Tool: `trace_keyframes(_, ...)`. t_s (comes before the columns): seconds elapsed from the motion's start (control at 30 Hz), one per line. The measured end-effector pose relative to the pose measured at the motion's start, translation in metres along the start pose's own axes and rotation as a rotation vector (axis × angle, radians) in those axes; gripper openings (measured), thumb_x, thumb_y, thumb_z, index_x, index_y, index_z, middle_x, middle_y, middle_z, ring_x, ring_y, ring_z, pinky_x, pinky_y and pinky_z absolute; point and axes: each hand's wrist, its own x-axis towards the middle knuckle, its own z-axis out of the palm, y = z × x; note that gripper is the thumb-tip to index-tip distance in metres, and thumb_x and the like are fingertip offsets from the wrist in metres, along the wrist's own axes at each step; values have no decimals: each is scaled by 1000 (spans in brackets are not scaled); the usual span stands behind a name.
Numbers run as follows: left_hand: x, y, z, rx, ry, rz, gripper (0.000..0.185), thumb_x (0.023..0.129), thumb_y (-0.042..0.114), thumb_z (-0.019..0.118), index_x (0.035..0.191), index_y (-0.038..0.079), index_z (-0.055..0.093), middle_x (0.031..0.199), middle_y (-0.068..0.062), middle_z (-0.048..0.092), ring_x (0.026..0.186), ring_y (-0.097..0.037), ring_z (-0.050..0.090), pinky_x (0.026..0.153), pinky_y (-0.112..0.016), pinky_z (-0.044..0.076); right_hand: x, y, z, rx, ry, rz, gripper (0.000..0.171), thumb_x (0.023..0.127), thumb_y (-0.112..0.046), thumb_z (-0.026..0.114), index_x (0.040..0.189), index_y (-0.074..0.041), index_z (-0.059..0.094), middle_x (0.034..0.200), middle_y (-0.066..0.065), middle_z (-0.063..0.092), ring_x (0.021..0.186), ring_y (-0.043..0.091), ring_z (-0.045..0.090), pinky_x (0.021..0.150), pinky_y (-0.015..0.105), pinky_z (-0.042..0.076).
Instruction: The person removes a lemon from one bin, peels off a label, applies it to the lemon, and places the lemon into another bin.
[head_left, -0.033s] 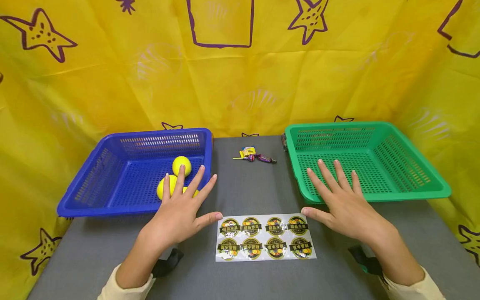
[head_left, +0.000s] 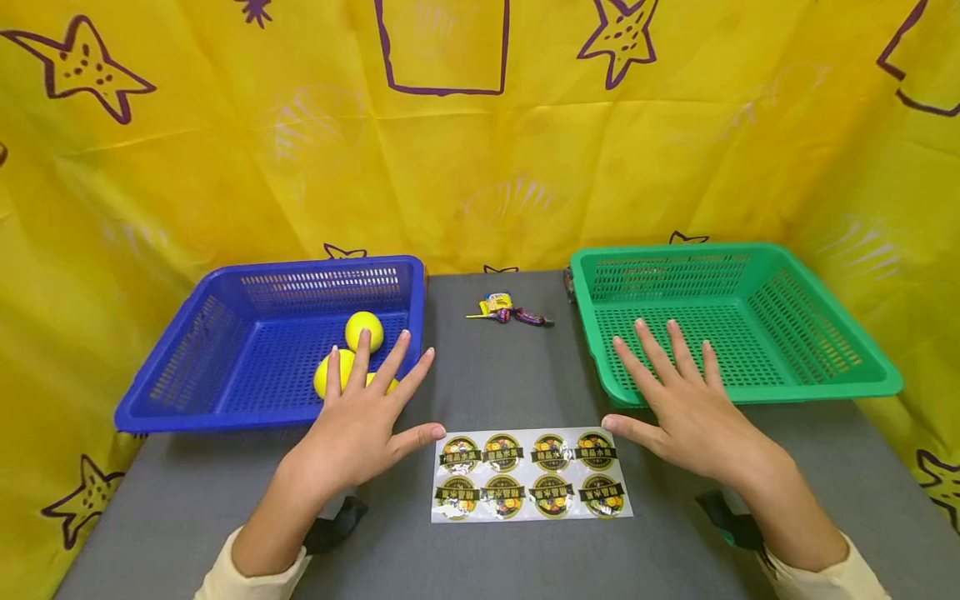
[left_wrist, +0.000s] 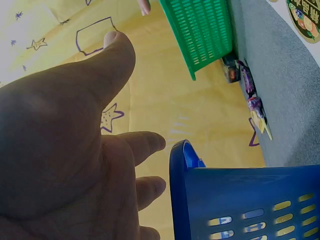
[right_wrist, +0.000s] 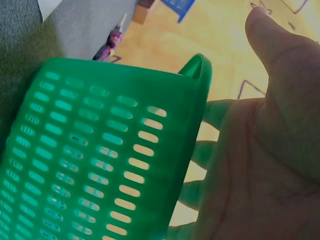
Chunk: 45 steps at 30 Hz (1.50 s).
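A sheet of round fruit stickers (head_left: pixel 531 475) lies on the grey table between my two hands. My left hand (head_left: pixel 365 412) hovers flat with spread fingers over the near right corner of the blue basket (head_left: pixel 217 333), holding nothing. Yellow balls (head_left: pixel 363 330) lie inside that basket, partly behind my fingers. My right hand (head_left: pixel 675 396) is also spread flat, over the near left rim of the green basket (head_left: pixel 825 333), and holds nothing. In the wrist views my left hand (left_wrist: pixel 75 165) hangs beside the blue basket wall (left_wrist: pixel 250 200), and my right hand (right_wrist: pixel 260 150) beside the green basket wall (right_wrist: pixel 100 165).
A few wrapped candies (head_left: pixel 510 312) lie on the grey table (head_left: pixel 495 375) at the back, between the baskets. A yellow cloth with purple stars (head_left: pixel 480 142) hangs behind and at both sides. Black wrist straps (head_left: pixel 337 523) show near my sleeves.
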Motion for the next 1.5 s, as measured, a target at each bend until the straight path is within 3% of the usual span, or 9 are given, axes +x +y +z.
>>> trace_keyframes(0.2, -2, 0, -3, -7, 9, -11, 86, 92, 71, 48, 161, 28, 22, 167, -8, 7, 147, -46, -14, 109, -69, -12, -1, 0, -3, 7, -1, -4, 93, 95, -62, 55, 163, -22, 4, 167, 10, -8, 148, 37, -21, 110, 66, -14)
trace_keyframes(0.37, 0, -9, -15, -34, 1, -33, 86, 92, 71, 48, 161, 26, 22, 167, -11, 8, 146, -42, -19, 109, -69, -12, -3, 0, -8, 17, 10, -4, 94, 95, -61, 56, 163, -22, 4, 167, 10, -8, 147, 36, -22, 110, 66, -14)
trace_keyframes(0.57, 16, -40, -37, -121, -54, -111, 93, 94, 67, 50, 162, 18, 12, 166, -16, 2, 146, -49, -14, 110, -72, -1, 0, -2, -7, 21, 5, -9, 91, 96, -60, 55, 163, -20, 8, 167, 11, -4, 149, 36, -17, 110, 68, -10)
trace_keyframes(0.7, 31, -62, -46, -187, -92, -179, 95, 96, 56, 59, 162, 12, 7, 165, -22, 2, 144, -56, -4, 108, -74, 8, 4, -5, -1, 21, -16, -17, 89, 95, -63, 54, 162, -18, 16, 167, 11, 1, 150, 38, -11, 110, 71, -4)
trace_keyframes(0.93, 53, -88, -32, -216, -205, -234, 84, 93, 31, 70, 159, 6, 24, 161, -30, 9, 141, -58, 16, 105, -74, 21, 6, -8, 9, -7, 12, -55, 91, 94, -62, 58, 161, -14, 19, 165, 14, 14, 150, 42, 4, 110, 72, 5)
trace_keyframes(1.17, 61, -98, -14, -240, -251, -255, 73, 92, 9, 64, 157, 10, 31, 159, -31, 14, 137, -58, 27, 102, -73, 29, 6, -8, 15, -13, 16, -64, 91, 95, -61, 57, 162, -15, 18, 164, 16, 19, 150, 42, 8, 111, 70, 9)
trace_keyframes(1.27, 63, -98, -10, -232, -248, -265, 70, 91, 3, 63, 156, 10, 36, 156, -31, 20, 132, -55, 36, 98, -69, 37, 6, -8, 16, -12, 18, -63, 91, 94, -62, 57, 162, -15, 18, 164, 15, 19, 150, 42, 8, 110, 70, 11)
trace_keyframes(1.37, 66, -97, -8, -180, -224, -286, 70, 87, -2, 64, 152, 9, 43, 145, -32, 29, 116, -51, 48, 86, -61, 48, 4, -8, 16, -16, 20, -62, 91, 94, -62, 57, 162, -14, 18, 164, 14, 19, 150, 41, 9, 110, 70, 13)
trace_keyframes(1.5, 72, -96, -6, -100, -196, -345, 68, 84, -1, 66, 148, 9, 47, 130, -32, 33, 108, -49, 45, 76, -57, 49, 2, -7, 16, -26, 25, -59, 91, 95, -60, 58, 161, -14, 18, 164, 15, 19, 150, 41, 9, 109, 70, 14)
